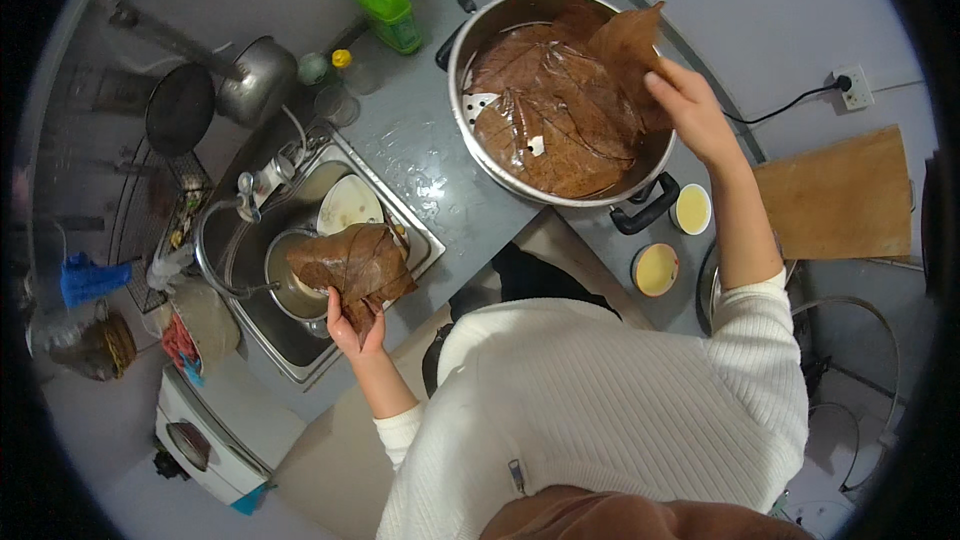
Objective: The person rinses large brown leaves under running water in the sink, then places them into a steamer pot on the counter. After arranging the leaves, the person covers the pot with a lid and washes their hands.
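Wet brown leaves (555, 120) line a metal steamer pot (484, 154) with black handles, and white perforated bits of its steamer plate show between them. My right hand (686, 101) pinches a large brown leaf (626, 45) at the pot's right side, partly raised above the rim. Over the sink (289, 349), my left hand (356, 330) holds several large brown leaves (356, 262) by their narrow end. Beneath them, a metal bowl (281, 292) and a white plate (349, 202) are partly hidden.
Two small bowls with yellow contents (691, 210) (655, 270) stand right of the pot. A wooden board (840, 199) leans near the wall. Behind the sink are the faucet (266, 180), a green pump bottle (386, 11) and a hanging ladle (259, 82).
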### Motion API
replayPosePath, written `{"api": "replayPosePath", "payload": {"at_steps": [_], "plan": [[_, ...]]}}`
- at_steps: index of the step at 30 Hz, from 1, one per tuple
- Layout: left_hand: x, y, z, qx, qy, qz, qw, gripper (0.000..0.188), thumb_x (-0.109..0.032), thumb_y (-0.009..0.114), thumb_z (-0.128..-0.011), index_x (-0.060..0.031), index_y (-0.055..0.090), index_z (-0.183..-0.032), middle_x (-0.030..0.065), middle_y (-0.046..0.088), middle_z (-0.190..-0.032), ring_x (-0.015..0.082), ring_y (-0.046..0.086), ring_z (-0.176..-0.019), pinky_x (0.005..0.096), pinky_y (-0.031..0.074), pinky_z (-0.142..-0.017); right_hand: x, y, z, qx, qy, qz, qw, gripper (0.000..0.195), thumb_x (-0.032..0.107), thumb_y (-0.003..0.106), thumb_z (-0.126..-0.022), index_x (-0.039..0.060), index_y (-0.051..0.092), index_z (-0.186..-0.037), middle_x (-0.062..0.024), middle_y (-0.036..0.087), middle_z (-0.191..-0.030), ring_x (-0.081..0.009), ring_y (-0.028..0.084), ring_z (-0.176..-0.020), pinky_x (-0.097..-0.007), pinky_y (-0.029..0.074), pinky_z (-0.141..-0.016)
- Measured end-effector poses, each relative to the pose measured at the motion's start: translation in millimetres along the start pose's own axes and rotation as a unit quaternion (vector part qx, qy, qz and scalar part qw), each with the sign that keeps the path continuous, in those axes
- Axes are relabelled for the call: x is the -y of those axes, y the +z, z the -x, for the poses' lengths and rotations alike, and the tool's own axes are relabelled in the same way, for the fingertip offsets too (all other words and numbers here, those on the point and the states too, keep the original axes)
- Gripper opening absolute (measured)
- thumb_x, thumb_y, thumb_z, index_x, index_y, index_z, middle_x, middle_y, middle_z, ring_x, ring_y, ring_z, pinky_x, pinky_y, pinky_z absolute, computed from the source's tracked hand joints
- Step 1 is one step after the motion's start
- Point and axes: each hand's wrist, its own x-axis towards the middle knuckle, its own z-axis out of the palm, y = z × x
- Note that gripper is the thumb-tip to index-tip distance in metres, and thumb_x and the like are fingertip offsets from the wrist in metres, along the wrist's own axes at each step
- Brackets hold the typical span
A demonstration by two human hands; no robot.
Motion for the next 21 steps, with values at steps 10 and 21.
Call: {"api": "replayPosePath", "payload": {"at_steps": [10,21], "plan": [[28.3,27.0,-12.1,-0.012,-0.017,-0.039,0.999,0.031,-0.022,0.05,-0.087,-0.0059,0.05,-0.114,0.0059,0.055,-0.114,0.0221,0.05,-0.104,0.0349,0.041,-0.086,-44.3,94.2,-13.6,0.343,-0.104,0.361,0.861,0.032,0.002,0.049,-0.074,-0.0014,0.054,-0.105,-0.0182,0.052,-0.094,-0.0336,0.056,-0.086,-0.0392,0.047,-0.074],[27.3,23.2,-16.7,-0.04,-0.009,-0.022,0.999,0.031,-0.022,0.051,-0.086,-0.0066,0.051,-0.113,0.0048,0.055,-0.112,0.0214,0.052,-0.101,0.034,0.042,-0.081,-27.6,47.2,-53.1,0.233,0.106,0.031,0.966,0.022,0.011,0.054,-0.079,-0.0026,0.058,-0.096,-0.0085,0.059,-0.078,-0.013,0.054,-0.072,-0.0286,0.044,-0.067]]}}
